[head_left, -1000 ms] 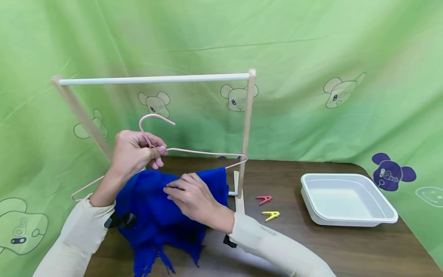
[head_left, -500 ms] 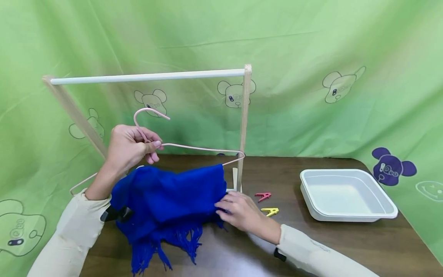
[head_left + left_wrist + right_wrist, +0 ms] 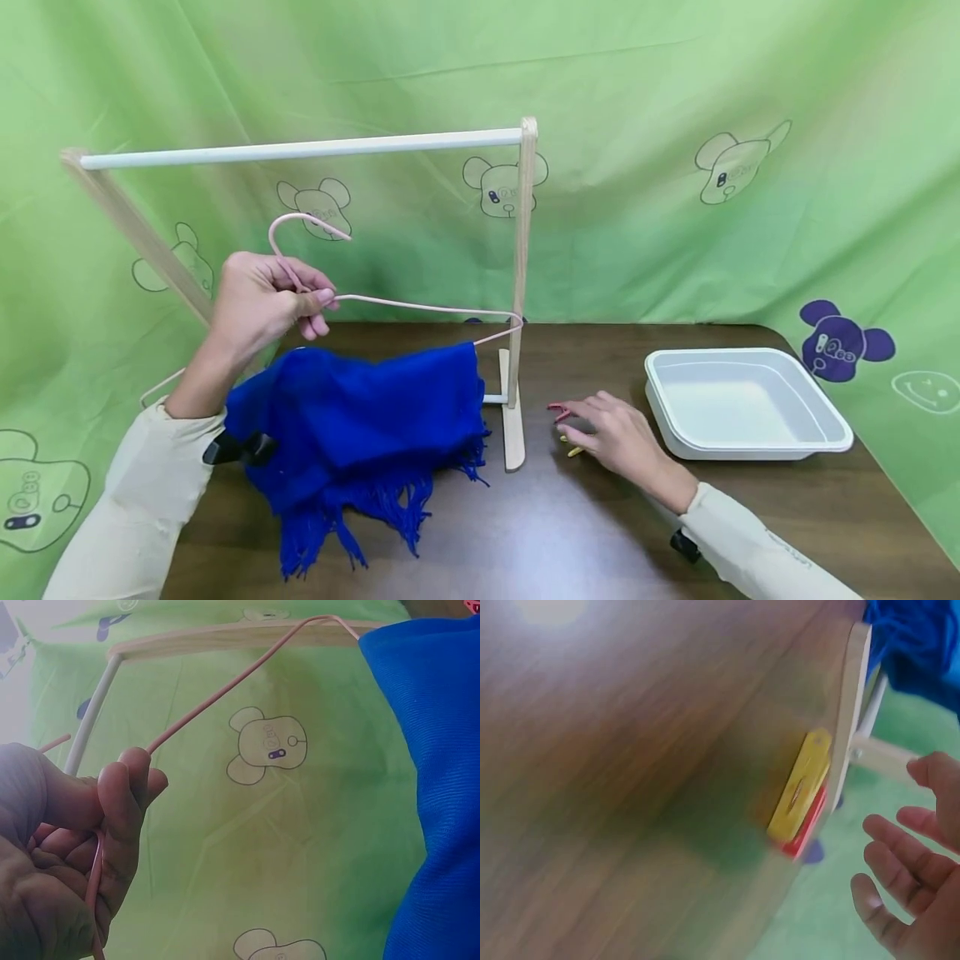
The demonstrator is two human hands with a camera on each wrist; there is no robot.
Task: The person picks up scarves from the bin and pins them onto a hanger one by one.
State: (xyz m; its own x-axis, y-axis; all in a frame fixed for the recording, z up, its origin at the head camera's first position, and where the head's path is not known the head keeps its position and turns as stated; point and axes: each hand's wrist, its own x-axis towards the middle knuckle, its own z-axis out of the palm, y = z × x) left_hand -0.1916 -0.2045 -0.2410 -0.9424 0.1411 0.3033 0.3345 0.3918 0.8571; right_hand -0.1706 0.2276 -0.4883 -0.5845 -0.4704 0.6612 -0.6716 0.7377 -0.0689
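My left hand (image 3: 266,300) grips the pink wire hanger (image 3: 420,307) at the base of its hook, holding it up in front of the rack. A blue fringed scarf (image 3: 375,408) hangs folded over the hanger's lower bar, its fringe low over the table. My right hand (image 3: 618,433) reaches over the red clothespin (image 3: 558,409) and the yellow clothespin (image 3: 801,787), partly covering both in the head view. In the right wrist view its fingers (image 3: 907,859) are spread, with nothing between them, and both clothespins lie on the table.
Behind the hanger stands a wooden rack with a white top rail (image 3: 300,151); its right foot (image 3: 513,442) rests near the clothespins. A white plastic tray (image 3: 750,450) sits at the right on the brown table (image 3: 525,542). A green printed curtain (image 3: 615,208) surrounds it.
My right hand has left the scarf and moved right to the clothespins. The left hand still holds the hanger with the scarf on it. The head view has shifted slightly.
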